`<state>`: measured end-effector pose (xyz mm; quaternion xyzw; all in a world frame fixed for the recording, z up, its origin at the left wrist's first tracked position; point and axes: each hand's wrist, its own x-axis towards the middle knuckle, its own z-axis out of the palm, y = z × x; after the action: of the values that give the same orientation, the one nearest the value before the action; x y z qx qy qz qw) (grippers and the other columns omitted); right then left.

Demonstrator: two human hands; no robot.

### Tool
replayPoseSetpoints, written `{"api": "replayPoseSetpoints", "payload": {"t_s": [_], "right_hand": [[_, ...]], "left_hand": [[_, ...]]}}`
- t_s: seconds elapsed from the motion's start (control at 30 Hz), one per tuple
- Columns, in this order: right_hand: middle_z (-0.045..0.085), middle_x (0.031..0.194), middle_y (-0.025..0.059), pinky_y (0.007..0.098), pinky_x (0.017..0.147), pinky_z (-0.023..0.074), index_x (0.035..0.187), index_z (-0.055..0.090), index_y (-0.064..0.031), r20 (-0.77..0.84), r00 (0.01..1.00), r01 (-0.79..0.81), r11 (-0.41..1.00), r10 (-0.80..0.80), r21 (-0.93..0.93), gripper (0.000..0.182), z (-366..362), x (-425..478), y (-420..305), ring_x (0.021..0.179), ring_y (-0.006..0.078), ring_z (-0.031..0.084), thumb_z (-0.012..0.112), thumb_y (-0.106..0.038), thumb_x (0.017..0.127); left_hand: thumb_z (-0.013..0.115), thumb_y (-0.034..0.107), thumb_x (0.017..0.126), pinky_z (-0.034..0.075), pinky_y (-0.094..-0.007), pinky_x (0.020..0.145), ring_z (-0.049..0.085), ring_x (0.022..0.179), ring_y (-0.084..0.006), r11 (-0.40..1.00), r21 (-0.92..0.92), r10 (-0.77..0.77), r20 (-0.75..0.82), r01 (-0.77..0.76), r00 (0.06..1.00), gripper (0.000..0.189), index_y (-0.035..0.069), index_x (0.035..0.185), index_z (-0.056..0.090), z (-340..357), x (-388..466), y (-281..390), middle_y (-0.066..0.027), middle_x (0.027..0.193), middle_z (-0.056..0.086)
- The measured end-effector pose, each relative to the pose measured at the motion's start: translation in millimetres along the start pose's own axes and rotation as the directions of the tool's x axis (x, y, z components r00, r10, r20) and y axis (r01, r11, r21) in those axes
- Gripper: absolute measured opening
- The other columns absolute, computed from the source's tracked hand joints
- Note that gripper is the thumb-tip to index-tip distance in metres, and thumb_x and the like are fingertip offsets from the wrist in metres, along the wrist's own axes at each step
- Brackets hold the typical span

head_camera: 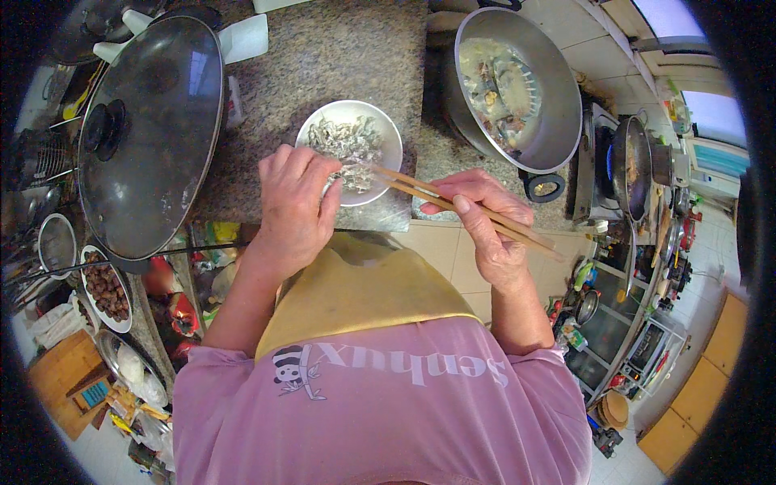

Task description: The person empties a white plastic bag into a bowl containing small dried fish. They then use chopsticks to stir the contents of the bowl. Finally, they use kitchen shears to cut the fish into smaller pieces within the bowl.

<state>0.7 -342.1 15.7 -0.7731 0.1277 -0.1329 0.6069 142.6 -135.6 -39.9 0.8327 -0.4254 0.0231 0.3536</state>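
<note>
A white bowl (393,136) on the granite counter holds small grey-green pieces (348,133) coated in white, powdery-looking stuff. My left hand (297,203) is bent over the bowl's near left rim, thumb and index fingertip above its contents. Whether it grips the rim or pinches something is hidden. In my right hand (491,221) is a pair of wooden chopsticks (418,190), held slantwise. Their tips reach over the bowl's right rim, close to the left fingertips, and their rear ends point down to the right.
At the left stands a large glass lid (157,139) with a black knob. A deep grey pot (555,115) at the right holds cooked food in liquid. Beyond it, a frying pan (630,163) sits over a blue flame. Dark brown chunks fill an oval plate (124,318) at far left.
</note>
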Motion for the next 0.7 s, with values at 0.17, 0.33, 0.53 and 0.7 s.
{"api": "replayPoseSetpoints", "payload": {"t_s": [0.17,0.33,0.53,0.7], "right_hand": [[0.072,0.093,0.0144,0.0362,0.08,0.0529,0.089,0.073,0.0015,0.024,0.998,0.06,0.996,-0.058,-0.067,0.018,-4,0,-1,0.087,0.0243,0.068,0.06,-0.009,0.095],[0.073,0.09,0.0133,0.0362,0.08,0.0536,0.09,0.072,0.0017,-0.012,1.0,0.01,1.0,-0.01,-0.01,0.017,-2,-3,-1,0.088,0.0243,0.069,0.06,-0.009,0.095],[0.074,0.092,0.0133,0.0371,0.079,0.0545,0.091,0.072,0.0023,0.025,1.0,0.0,1.0,0.0,0.009,0.016,-2,-3,0,0.089,0.025,0.069,0.06,-0.009,0.094],[0.073,0.096,0.0151,0.0383,0.08,0.0557,0.091,0.072,0.0026,0.06,0.998,-0.007,0.999,0.005,0.032,0.015,1,-3,-1,0.09,0.0275,0.07,0.063,-0.009,0.094]], "left_hand": [[0.076,0.007,0.078,0.04,-0.0443,0.089,0.055,0.099,-0.0309,1.0,-0.002,0.028,0.032,-0.028,0.999,0.025,0.008,0.101,0.065,-1,0,0,-0.0097,0.101,0.058],[0.077,0.007,0.077,0.041,-0.0443,0.089,0.055,0.099,-0.0307,0.999,0.016,0.027,0.025,-0.028,0.999,0.024,0.008,0.099,0.067,2,1,-2,-0.0095,0.101,0.059],[0.076,0.005,0.076,0.041,-0.0439,0.086,0.055,0.096,-0.0304,0.998,0.039,0.056,0.032,-0.057,0.998,0.023,0.008,0.096,0.067,4,1,-4,-0.0079,0.098,0.059],[0.073,0.002,0.074,0.04,-0.0442,0.084,0.054,0.093,-0.0307,0.994,0.067,0.084,0.033,-0.086,0.996,0.023,0.009,0.095,0.064,9,0,-8,-0.0075,0.095,0.058]]}}
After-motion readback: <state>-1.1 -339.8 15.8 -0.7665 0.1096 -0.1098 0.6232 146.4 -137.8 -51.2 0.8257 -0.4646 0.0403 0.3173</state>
